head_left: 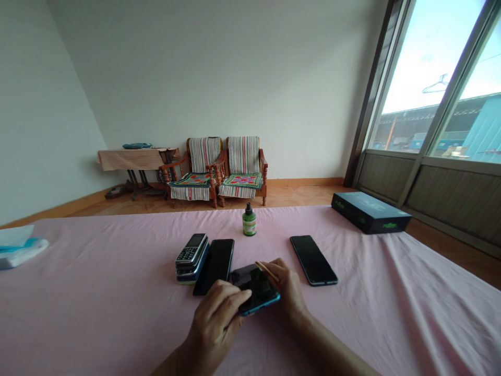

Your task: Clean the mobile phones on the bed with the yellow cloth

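Observation:
My left hand [219, 316] grips a smartphone [256, 287] with a dark screen and blue edge, its thumb lying on the glass. The phone is tilted above the cloth. My right hand [287, 287] is closed on a thin tan stick [266, 271] at the phone's far right edge; the tip's shape is too small to make out. Just left of the held phone lies a black smartphone [216, 265]. Beside that, a keypad phone [192, 249] tops a small stack of phones. Another dark smartphone [313, 260] lies to the right of my right hand.
A green spray bottle [249, 221] with a black top stands beyond the phones. A black box [370, 211] sits at the far right of the pink cloth [117, 313]. At the left edge is a tissue pack [23, 248]. Two wooden chairs [242, 156] stand against the wall.

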`<act>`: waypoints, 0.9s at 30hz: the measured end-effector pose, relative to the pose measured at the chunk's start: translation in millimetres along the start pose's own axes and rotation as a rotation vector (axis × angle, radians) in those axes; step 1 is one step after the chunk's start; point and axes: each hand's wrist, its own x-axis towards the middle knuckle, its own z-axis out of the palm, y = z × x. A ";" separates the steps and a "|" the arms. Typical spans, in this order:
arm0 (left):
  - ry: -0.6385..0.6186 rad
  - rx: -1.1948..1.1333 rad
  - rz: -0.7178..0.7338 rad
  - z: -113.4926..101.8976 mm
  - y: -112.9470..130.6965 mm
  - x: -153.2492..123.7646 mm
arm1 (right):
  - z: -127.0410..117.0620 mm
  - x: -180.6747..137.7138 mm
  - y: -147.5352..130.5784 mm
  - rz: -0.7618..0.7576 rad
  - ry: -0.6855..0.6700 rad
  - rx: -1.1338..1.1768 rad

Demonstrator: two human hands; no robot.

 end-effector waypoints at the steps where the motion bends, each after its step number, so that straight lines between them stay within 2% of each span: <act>1: -0.007 0.002 -0.010 1.5 0.7 1.1 | -0.8 0.5 0.5 0.008 0.009 -0.002; 9: 0.025 0.037 -0.011 5.7 7.8 25.6 | -8.6 9.2 5.4 0.011 0.164 0.009; 14: 0.049 0.139 -0.061 -3.5 30.7 51.9 | -30.7 19.1 6.2 0.023 0.311 0.035; 17: -0.061 0.176 -0.096 -9.0 45.1 65.0 | -42.7 15.4 4.5 0.003 0.331 0.036; 20: -0.191 0.235 -0.144 -7.9 45.3 76.6 | -45.4 6.0 0.7 -0.051 0.331 0.014; 25: -0.390 0.314 -0.294 15.0 14.2 86.3 | -37.6 -4.5 -5.7 -0.109 0.317 -0.018; 27: -0.436 0.309 -0.297 25.5 0.7 84.8 | -34.6 -5.1 -4.4 -0.110 0.295 -0.029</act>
